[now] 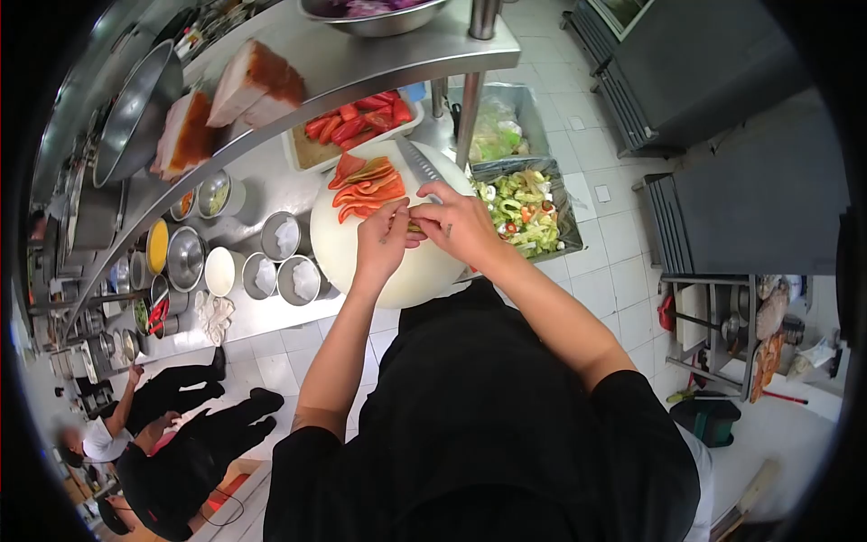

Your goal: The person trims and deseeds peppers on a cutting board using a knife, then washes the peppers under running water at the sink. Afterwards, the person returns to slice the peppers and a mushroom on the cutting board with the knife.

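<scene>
Both my hands meet over a round white cutting board (361,262). My left hand (383,239) is closed, its fingertips pinching a small piece of pepper (414,228), mostly hidden by the fingers. Against the same piece, my right hand (461,226) has its fingers bent. A kitchen knife (418,163) extends from under my right hand, blade toward the board's far edge; its handle is hidden by the hand. Just beyond my left hand lie flattened red pepper pieces (368,187) on the board.
Behind the board stands a white tray of red peppers (415,110). A lined bin of vegetable scraps (526,212) is at the right. Left are metal pots (299,280). An overhead steel shelf (361,68) carries meat blocks (256,86). Two people (190,461) are at lower left.
</scene>
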`<state>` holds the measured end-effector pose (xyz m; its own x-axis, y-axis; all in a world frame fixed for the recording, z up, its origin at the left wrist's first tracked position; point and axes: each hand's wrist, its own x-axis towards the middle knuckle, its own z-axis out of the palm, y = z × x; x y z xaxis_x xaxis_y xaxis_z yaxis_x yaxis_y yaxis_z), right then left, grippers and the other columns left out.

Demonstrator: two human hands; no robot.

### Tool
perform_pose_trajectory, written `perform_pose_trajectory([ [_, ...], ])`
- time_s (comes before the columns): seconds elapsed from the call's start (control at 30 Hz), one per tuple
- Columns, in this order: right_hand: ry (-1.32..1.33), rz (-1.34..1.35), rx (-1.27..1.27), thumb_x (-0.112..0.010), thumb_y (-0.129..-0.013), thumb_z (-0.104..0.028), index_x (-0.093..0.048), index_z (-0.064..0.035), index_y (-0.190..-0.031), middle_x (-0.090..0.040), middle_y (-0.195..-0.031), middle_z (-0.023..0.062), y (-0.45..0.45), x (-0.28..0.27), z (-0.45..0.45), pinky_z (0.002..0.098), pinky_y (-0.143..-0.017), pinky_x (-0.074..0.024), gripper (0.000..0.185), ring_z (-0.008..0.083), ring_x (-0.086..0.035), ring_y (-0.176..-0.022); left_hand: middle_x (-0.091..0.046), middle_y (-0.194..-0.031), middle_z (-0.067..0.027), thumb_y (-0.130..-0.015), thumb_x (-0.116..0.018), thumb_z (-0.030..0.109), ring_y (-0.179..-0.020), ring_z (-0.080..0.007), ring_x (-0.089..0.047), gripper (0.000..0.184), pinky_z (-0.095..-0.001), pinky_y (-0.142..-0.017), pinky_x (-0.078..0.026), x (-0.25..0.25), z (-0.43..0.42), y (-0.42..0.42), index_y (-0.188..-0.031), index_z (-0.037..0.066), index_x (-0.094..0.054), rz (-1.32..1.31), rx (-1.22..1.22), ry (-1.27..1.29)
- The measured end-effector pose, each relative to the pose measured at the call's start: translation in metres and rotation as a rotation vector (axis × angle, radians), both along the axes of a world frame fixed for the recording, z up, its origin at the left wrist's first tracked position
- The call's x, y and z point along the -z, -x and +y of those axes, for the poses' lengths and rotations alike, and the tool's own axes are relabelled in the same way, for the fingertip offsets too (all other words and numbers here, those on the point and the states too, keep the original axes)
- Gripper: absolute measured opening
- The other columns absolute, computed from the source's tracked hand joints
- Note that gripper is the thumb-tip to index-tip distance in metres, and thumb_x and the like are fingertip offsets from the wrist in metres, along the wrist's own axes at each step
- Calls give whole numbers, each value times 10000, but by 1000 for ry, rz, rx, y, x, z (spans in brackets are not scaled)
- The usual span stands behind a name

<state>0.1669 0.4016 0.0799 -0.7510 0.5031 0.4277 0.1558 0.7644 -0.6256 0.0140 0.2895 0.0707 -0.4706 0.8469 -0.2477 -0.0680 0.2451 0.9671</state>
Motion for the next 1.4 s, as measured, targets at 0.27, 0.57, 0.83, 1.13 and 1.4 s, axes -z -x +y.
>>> perform_pose_trajectory([
  [0.27, 36, 16, 131, -785, -857, -114, -775, -110, -950, -701, -1256, 69, -36, -11, 12, 422, -675, -603, 94, 320, -744, -757, -758, -1129, -172, -1145, -541, 185, -900, -200, -784, 390, -296, -748, -666, -20, 32, -33, -1394, -101, -630, 91, 127, 27],
  [0.57, 235, 193, 182, -778, -880, -112, -726, -61, -1026, -694, -1235, 88, -52, -3, 31, 441, -734, -590, 163, 346, -745, -838, -756, -1176, -164, -1140, -567, 200, -956, -191, -773, 380, -302, -809, -673, -28, 34, -58, -1363, -93, -660, 104, 30, -148],
  [0.83, 199, 31, 173, -757, -882, -78, -705, -12, -991, -701, -1125, 151, -67, -20, 47, 444, -792, -585, 137, 384, -725, -918, -771, -1133, -177, -1135, -572, 181, -942, -198, -785, 358, -303, -810, -667, -42, 48, -70, -1336, -97, -673, 178, 41, -170],
  [1.13, 306, -340, 554, -712, -943, -66, -594, -94, -1519, -528, -1576, 282, -147, 106, 136, 430, -1140, -493, 589, 448, -560, -1412, -783, -1122, -187, -1136, -563, 181, -922, -230, -811, 361, -298, -762, -650, -15, 101, -67, -1348, -95, -660, 257, 44, -181],
  [1.4, -134, -108, 385, -659, -973, -125, -565, -143, -1553, -415, -1666, 264, -131, -3, 69, 511, -1262, -343, 588, 454, -382, -1547, -793, -1029, -206, -1110, -584, 176, -849, -257, -809, 322, -341, -728, -638, 17, 143, -106, -1291, -68, -689, 249, 118, -174],
])
